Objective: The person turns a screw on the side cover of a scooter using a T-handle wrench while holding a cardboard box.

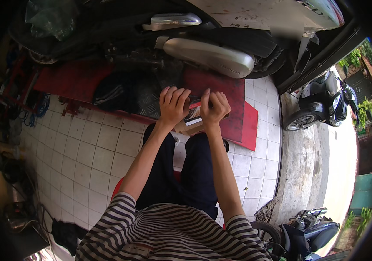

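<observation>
Side by side above my knees, my left hand point(174, 105) and my right hand point(215, 107) are both closed, fingers curled in. What they hold, if anything, is hidden by the fingers; a little red and dark shows between them. Just beneath lies an open cardboard box point(189, 130) with a white strip across it, partly covered by my hands. Beyond them is a red lift platform point(214, 85) with a dark textured plate. A dark cloth or bag point(111, 90) with pale stripes lies on the platform, left of my left hand.
A motorbike with a silver exhaust cover point(210, 56) stands on the platform. Blue hoses point(42, 111) and red metal frames are at the left. White floor tiles point(103, 143) surround my seat. Outside the doorway at right stand a parked scooter point(320, 102) and another motorbike point(310, 230).
</observation>
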`<state>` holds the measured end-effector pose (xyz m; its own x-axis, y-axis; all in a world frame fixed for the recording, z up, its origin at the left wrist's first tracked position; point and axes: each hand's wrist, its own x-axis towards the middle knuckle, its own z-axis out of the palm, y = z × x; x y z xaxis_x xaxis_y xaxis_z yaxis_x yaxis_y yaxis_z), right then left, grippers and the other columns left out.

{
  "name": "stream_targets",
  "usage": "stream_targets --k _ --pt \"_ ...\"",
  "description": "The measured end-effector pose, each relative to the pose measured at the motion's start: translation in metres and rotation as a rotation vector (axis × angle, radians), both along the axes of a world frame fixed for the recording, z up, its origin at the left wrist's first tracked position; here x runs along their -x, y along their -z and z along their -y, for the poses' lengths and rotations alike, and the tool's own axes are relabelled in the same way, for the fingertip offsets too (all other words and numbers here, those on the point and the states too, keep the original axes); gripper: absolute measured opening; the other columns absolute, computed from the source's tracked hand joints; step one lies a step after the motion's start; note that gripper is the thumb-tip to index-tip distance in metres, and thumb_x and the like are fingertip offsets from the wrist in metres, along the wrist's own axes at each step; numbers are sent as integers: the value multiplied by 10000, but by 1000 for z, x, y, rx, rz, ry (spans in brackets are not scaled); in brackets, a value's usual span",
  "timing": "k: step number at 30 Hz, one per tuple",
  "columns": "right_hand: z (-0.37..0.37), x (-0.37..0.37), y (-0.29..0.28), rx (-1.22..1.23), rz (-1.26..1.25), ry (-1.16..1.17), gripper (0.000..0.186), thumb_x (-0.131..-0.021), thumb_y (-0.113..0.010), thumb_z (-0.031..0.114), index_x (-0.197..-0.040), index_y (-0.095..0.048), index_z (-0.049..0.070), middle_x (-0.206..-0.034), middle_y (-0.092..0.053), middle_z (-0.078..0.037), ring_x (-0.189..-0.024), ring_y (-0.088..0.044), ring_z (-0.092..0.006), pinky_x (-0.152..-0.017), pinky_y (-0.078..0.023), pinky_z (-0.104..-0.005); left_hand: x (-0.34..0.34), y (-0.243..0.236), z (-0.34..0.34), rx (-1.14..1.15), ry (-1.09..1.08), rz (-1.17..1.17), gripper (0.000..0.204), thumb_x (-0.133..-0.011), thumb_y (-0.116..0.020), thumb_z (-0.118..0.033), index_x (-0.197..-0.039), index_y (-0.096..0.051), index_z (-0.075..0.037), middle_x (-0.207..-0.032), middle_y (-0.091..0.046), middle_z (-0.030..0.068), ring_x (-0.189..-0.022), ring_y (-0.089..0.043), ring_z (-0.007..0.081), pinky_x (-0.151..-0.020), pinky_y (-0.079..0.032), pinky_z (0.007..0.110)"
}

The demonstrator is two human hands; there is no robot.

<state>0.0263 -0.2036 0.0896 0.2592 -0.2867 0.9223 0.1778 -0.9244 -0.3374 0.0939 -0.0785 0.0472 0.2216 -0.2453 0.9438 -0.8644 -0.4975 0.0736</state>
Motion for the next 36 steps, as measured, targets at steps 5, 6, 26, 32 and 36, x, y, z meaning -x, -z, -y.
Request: stream_targets --k 5,6,26,32,36 --pt "-5 -1 -2 3 -13 -12 328 -779 -693 -25 -557 -469 64 -531 -420 -64 -470 -423 -238 -485 -330 -360 0 1 -5 11 -13 -4 387 -737 -731 -81 -1102 -623 -147 -1033 -611 17 -1060 -546 234 -1022 -372 455" --pt "-5 0 -3 5 -15 -9 326 -780 -693 -24 -558 -471 63 -532 -420 -64 -471 -423 -238 -486 -330 -360 0 1 -4 12 -11 -5 387 -738 -732 -80 -1103 -622 -148 -1034 -610 17 -1060 -546 234 -1021 -372 455" --pt "-6 1 -6 -26 -9 -38 303 -815 -671 -43 -584 -485 16 -551 -422 -105 -488 -416 -265 -493 -334 -370 -1 2 -4 -1 -12 1 389 -754 -729 -97 -1120 -610 -145 -1053 -604 19 -1078 -540 232 -1024 -369 459" --pt "-6 0 -5 -25 -14 -38 309 -814 -672 -42 -583 -474 17 -554 -421 -108 -490 -417 -272 -496 -339 -372 -2 4 -4 6 -15 3 367 -798 -695 -117 -1159 -630 -130 -1089 -613 28 -1092 -556 239 -1027 -395 444" --pt "-4 -1 -4 -5 -13 -18 310 -789 -684 -29 -569 -478 45 -547 -427 -84 -485 -429 -256 -495 -336 -366 -1 1 -4 4 -9 4 393 -754 -724 -89 -1127 -611 -138 -1051 -609 23 -1073 -542 238 -1025 -372 460"
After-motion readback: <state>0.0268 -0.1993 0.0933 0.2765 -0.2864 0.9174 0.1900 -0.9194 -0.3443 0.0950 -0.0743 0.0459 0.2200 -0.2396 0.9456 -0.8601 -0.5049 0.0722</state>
